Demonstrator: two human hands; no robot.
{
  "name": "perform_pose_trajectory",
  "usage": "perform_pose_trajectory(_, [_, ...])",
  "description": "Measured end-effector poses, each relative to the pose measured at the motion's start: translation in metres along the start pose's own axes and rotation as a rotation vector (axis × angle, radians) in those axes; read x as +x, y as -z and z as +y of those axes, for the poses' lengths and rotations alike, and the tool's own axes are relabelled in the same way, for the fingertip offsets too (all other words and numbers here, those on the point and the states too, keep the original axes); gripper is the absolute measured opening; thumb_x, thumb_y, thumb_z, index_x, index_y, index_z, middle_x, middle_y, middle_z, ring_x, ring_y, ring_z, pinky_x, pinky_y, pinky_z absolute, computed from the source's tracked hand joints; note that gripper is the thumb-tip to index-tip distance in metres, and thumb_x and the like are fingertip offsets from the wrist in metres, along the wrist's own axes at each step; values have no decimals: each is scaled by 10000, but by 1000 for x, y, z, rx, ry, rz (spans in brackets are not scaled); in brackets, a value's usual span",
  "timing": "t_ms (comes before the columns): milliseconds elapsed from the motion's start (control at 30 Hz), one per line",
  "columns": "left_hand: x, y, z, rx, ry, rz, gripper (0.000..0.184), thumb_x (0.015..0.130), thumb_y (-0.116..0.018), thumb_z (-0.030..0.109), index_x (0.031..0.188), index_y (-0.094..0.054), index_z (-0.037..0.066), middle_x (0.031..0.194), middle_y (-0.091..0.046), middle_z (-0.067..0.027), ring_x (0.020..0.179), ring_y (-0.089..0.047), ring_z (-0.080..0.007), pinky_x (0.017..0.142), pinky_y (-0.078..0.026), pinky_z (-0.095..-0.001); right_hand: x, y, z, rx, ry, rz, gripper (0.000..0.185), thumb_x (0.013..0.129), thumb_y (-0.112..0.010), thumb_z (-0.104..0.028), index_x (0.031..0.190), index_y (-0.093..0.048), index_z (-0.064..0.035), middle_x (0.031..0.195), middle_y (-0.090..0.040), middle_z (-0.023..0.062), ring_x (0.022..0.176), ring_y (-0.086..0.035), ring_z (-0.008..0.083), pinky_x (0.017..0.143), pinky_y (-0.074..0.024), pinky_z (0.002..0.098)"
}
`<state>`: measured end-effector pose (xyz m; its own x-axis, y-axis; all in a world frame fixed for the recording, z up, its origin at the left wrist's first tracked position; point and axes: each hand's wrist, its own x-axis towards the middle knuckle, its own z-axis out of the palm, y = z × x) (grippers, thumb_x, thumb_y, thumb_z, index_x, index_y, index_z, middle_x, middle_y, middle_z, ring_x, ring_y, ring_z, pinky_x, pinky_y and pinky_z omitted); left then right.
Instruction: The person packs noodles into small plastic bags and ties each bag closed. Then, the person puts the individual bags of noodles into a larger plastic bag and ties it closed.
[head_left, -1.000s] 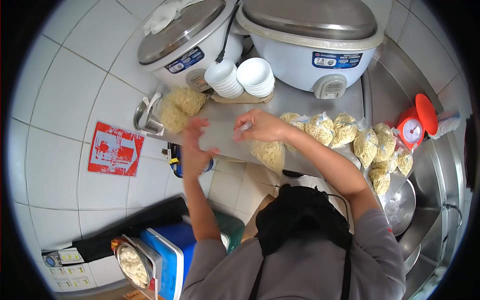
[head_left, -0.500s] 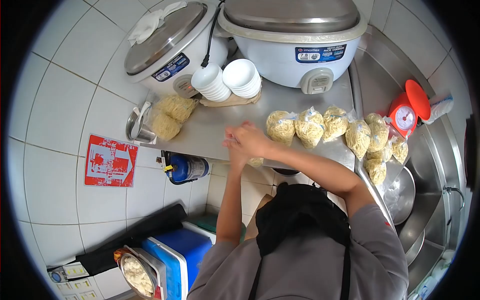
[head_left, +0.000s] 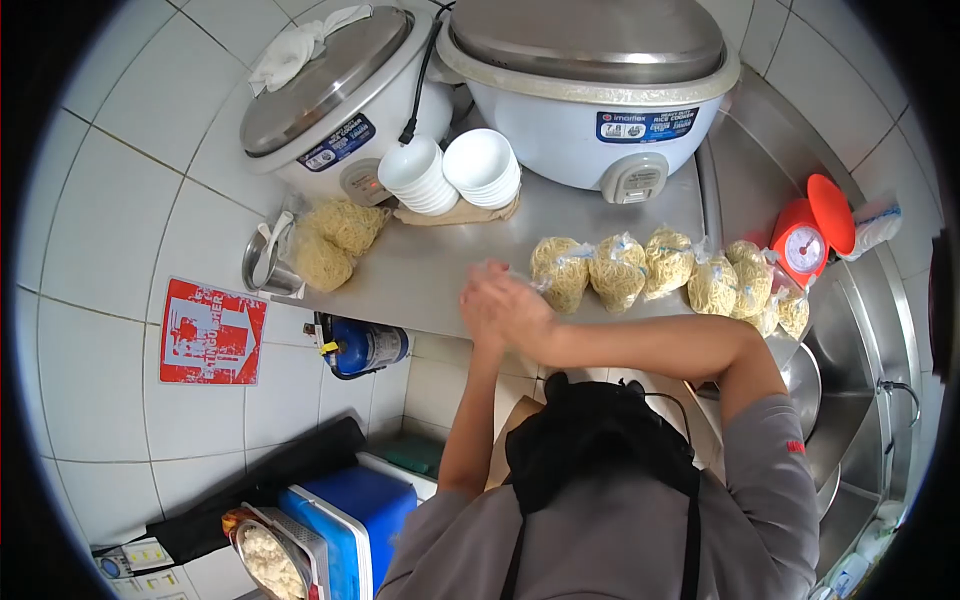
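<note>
Over the front edge of the steel counter, my left hand point(head_left: 482, 308) and my right hand point(head_left: 525, 322) are pressed together, fingers closed. They grip a bag of noodles that is now hidden by the hands and wrists. To their right stands a row of knotted clear bags of yellow noodles point(head_left: 618, 272), the closest one point(head_left: 560, 275) just beside my right hand's fingers. A larger plastic bag of loose noodles point(head_left: 325, 262) lies to the left, apart from both hands.
Two rice cookers point(head_left: 590, 130) stand at the back, with stacked white bowls point(head_left: 482, 170) in front. A metal pot point(head_left: 270, 265) holds utensils at the left end. On the right are a red scale point(head_left: 803, 245) and a sink point(head_left: 850, 380). Below is a blue cooler point(head_left: 350, 520).
My joined hands have shifted slightly down and right, and the right elbow has swung out and up. The noodles seen under my wrist are now covered. The view has tilted a little.
</note>
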<state>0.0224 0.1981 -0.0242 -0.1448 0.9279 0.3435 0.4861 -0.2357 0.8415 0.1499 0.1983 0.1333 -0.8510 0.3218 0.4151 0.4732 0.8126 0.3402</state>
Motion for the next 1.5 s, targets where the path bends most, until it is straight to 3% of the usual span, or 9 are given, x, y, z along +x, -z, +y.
perform_pose_trajectory(133, [8, 19, 73, 531, -81, -18, 290, 846, -498, 249, 1052, -554, 54, 1093, -598, -100, 1089, -500, -283, 885, -357, -425, 4, -17, -1, -49, -6, -591, 289, 772, -522, -173, 1002, -598, -17, 957, -607, 142, 855, -579, 265, 859, -401, 404])
perform_pose_trajectory(333, [12, 46, 75, 179, -165, -247, 199, 811, -538, 214, 946, -612, 87, 1083, -589, -49, 1136, -469, -261, 903, -322, -400, -5, -22, 40, 1183, -275, -681, 160, 836, -521, -190, 877, -627, -77, 637, -576, 29, 657, -550, 136, 613, -409, 294])
perform_pose_trajectory(433, [29, 67, 93, 240, -255, -361, 185, 754, -603, 171, 914, -629, 81, 1053, -577, -39, 1138, -452, -246, 931, -305, -383, -32, -43, 58, 2110, -914, -757, 231, 895, -479, -250, 766, -580, -87, 572, -482, -10, 623, -518, 102, 575, -397, 285])
perform_pose_trajectory(633, [52, 100, 214, 450, -399, -335, 116, 696, -663, 148, 802, -657, 101, 895, -576, 6, 996, -519, -196, 853, -335, -335, -47, 60, 40, 2591, -811, 63, 281, 930, -480, -284, 758, -495, -63, 701, -504, 22, 665, -519, 96, 594, -423, 294])
perform_pose_trajectory(733, [28, 118, 263, 128, -641, -221, 146, 655, -686, 131, 800, -670, 126, 857, -585, 18, 908, -566, -188, 794, -375, -306, -65, 97, 6, 2856, 302, -95, 228, 942, -451, -261, 869, -528, -60, 829, -562, 98, 731, -562, 187, 675, -469, 332])
perform_pose_trajectory(833, [3, 116, 272, -58, -672, -242, 165, 569, -689, 78, 732, -662, 88, 735, -568, -1, 760, -575, -212, 737, -407, -322, -82, 43, 4, 1695, 81, -135, 255, 899, -521, -291, 944, -562, -43, 813, -603, 82, 738, -581, 199, 667, -468, 307])
perform_pose_trajectory(967, [-1, 110, 233, -30, -421, -410, 110, 616, -685, 37, 721, -653, 36, 791, -566, -26, 789, -553, -215, 768, -418, -320, -26, 49, 70, 1790, 123, -640, 185, 866, -557, -178, 921, -646, -26, 715, -597, 31, 634, -468, 133, 564, -387, 276])
perform_pose_trajectory(1267, [-17, 69, 88, -389, 233, -65, 193, 882, -563, 129, 1028, -581, 4, 925, -569, -22, 863, -500, -95, 806, -398, -242, -19, -27, 18, 884, -169, 43, 101, 764, -538, -68, 833, -594, -20, 836, -587, 111, 771, -600, 307, 624, -483, 390])
perform_pose_trajectory(1500, [-4, 79, 96, -389, 354, -194, 235, 914, -492, 141, 1067, -561, -23, 920, -581, 4, 825, -499, -58, 753, -393, -207, -13, -22, 39, 551, 268, 169, 147, 775, -529, -121, 882, -536, -20, 835, -519, 76, 799, -569, 234, 612, -493, 348])
